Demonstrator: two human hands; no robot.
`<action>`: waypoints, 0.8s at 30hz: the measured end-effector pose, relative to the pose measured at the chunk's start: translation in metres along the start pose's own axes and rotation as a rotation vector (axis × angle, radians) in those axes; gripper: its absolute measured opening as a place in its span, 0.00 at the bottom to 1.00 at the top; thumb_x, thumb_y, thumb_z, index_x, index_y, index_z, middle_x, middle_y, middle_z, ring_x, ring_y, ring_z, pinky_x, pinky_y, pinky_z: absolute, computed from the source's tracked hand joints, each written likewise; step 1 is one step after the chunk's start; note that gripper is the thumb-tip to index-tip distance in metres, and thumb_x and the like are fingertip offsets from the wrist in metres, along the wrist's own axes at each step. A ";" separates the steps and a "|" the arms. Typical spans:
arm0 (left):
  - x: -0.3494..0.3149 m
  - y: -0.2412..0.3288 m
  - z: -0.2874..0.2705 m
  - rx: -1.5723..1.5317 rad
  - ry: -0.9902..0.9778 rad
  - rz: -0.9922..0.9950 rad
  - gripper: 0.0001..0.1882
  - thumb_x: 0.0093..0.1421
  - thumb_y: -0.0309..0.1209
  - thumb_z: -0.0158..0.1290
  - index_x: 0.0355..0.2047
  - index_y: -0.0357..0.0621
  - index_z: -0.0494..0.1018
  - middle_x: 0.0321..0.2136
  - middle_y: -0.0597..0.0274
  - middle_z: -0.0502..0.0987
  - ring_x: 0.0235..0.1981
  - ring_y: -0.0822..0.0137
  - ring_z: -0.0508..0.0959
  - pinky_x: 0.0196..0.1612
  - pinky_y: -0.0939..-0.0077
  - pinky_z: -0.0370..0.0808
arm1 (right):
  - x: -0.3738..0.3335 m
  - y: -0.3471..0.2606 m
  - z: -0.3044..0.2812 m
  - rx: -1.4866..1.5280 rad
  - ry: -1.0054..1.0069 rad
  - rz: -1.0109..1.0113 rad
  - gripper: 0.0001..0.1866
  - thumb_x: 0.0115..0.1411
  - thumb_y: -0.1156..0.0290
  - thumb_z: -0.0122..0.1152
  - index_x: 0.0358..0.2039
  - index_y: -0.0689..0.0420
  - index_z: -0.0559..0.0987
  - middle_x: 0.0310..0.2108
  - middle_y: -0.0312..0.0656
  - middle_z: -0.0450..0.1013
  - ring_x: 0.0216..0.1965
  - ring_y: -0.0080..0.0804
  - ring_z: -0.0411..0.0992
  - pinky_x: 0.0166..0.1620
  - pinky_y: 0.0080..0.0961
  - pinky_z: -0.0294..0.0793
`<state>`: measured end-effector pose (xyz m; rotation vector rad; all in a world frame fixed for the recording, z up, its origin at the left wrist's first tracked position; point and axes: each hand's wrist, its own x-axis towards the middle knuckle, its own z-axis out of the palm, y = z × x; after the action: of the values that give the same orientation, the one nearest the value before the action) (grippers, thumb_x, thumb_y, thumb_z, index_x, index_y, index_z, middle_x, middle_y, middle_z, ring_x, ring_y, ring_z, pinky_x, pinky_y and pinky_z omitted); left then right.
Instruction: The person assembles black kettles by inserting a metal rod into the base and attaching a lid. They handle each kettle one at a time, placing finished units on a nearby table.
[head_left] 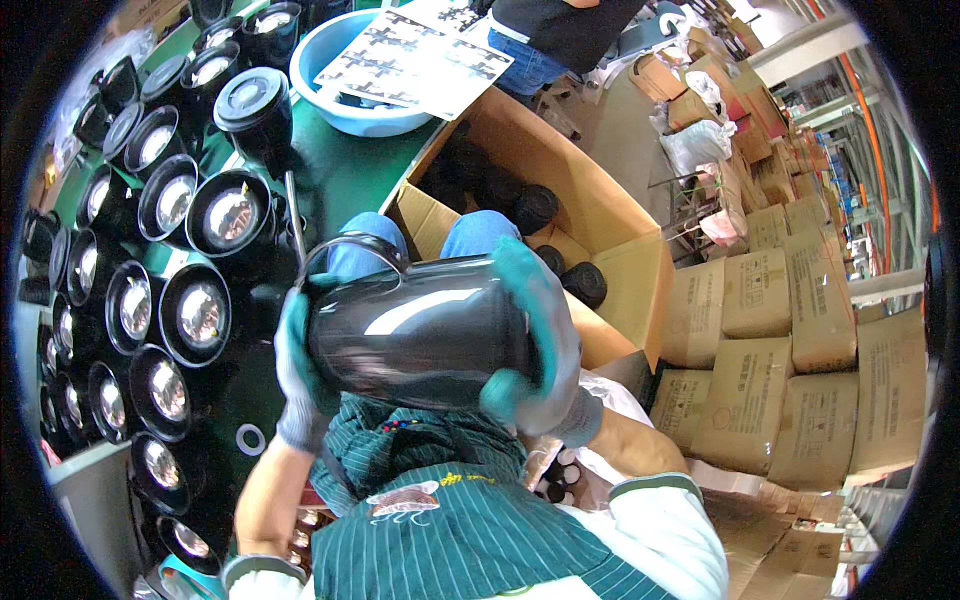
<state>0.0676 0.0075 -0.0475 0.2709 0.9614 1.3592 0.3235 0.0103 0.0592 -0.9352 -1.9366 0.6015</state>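
Above my lap, a glossy black jug [420, 325] lies on its side between my two gloved hands. Its curved handle [355, 245] arches along the upper left. My left hand [303, 355], in a grey and teal glove, is wrapped round the left end of the jug. Round the right end closes my right hand [545, 340], gloved alike and a little blurred by motion. To the left, many black vessels with shiny silver insides, such as this one [196, 315], stand in rows on the green table. A lidded black vessel [252, 110] is among those at the back.
A blue basin [340, 110] with printed sheets [415, 60] across it sits at the back of the green table [345, 165]. An open carton [610, 215] holding black round parts stands beyond my knees. Stacked cartons [740, 390] line the right side. A person [560, 35] is at the far side.
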 end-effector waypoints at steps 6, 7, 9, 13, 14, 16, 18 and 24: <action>-0.029 -0.025 -0.014 -0.246 -0.168 -0.090 0.23 0.73 0.41 0.46 0.60 0.38 0.70 0.58 0.53 0.76 0.53 0.60 0.78 0.62 0.57 0.74 | 0.040 0.015 -0.014 -0.077 -0.205 -0.298 0.46 0.57 0.37 0.64 0.65 0.60 0.71 0.67 0.58 0.61 0.65 0.56 0.66 0.66 0.49 0.65; -0.022 -0.022 -0.019 0.171 -0.153 0.227 0.23 0.74 0.39 0.45 0.62 0.36 0.69 0.59 0.52 0.75 0.54 0.61 0.78 0.62 0.57 0.73 | 0.034 0.010 -0.006 0.084 -0.114 -0.219 0.44 0.61 0.39 0.60 0.67 0.61 0.68 0.67 0.57 0.61 0.65 0.54 0.66 0.67 0.47 0.65; -0.015 -0.012 -0.006 0.586 0.038 0.583 0.28 0.73 0.44 0.44 0.62 0.34 0.68 0.58 0.50 0.75 0.55 0.61 0.77 0.63 0.59 0.71 | 0.024 0.006 0.005 0.369 -0.016 -0.020 0.42 0.69 0.43 0.52 0.70 0.63 0.62 0.68 0.56 0.60 0.66 0.49 0.66 0.67 0.44 0.65; -0.036 0.028 0.021 0.648 -0.042 0.852 0.36 0.70 0.55 0.43 0.60 0.31 0.66 0.56 0.43 0.74 0.58 0.54 0.75 0.65 0.58 0.67 | 0.020 0.027 0.000 0.677 -0.028 0.267 0.37 0.76 0.46 0.37 0.74 0.61 0.54 0.68 0.51 0.62 0.67 0.41 0.64 0.70 0.37 0.62; -0.042 0.031 0.024 0.694 -0.072 0.909 0.36 0.71 0.56 0.43 0.59 0.31 0.65 0.56 0.37 0.74 0.57 0.50 0.75 0.63 0.54 0.70 | 0.022 0.022 -0.001 0.736 -0.035 0.329 0.38 0.76 0.45 0.37 0.74 0.61 0.54 0.68 0.51 0.62 0.67 0.40 0.64 0.70 0.37 0.62; -0.038 0.028 0.023 0.586 -0.177 1.001 0.37 0.70 0.59 0.45 0.58 0.32 0.64 0.55 0.32 0.73 0.57 0.45 0.76 0.60 0.51 0.74 | 0.026 0.014 -0.002 0.853 -0.035 0.458 0.40 0.75 0.42 0.37 0.74 0.62 0.55 0.67 0.49 0.64 0.67 0.37 0.65 0.70 0.35 0.62; -0.044 0.033 0.026 0.680 -0.217 1.119 0.39 0.68 0.62 0.47 0.55 0.33 0.65 0.55 0.29 0.71 0.57 0.39 0.76 0.59 0.47 0.76 | 0.030 0.021 -0.010 0.965 -0.086 0.583 0.42 0.74 0.39 0.39 0.73 0.62 0.55 0.67 0.48 0.64 0.67 0.35 0.65 0.70 0.34 0.63; -0.043 0.041 0.030 0.776 -0.119 0.950 0.36 0.72 0.56 0.40 0.60 0.31 0.65 0.57 0.36 0.73 0.57 0.49 0.76 0.63 0.53 0.71 | 0.029 0.037 -0.019 1.044 -0.108 0.667 0.45 0.70 0.37 0.45 0.73 0.61 0.56 0.68 0.47 0.64 0.67 0.33 0.65 0.71 0.33 0.64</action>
<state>0.0635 -0.0109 0.0167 1.5299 1.2923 1.6999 0.3436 0.0568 0.0572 -0.8066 -1.0498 1.8348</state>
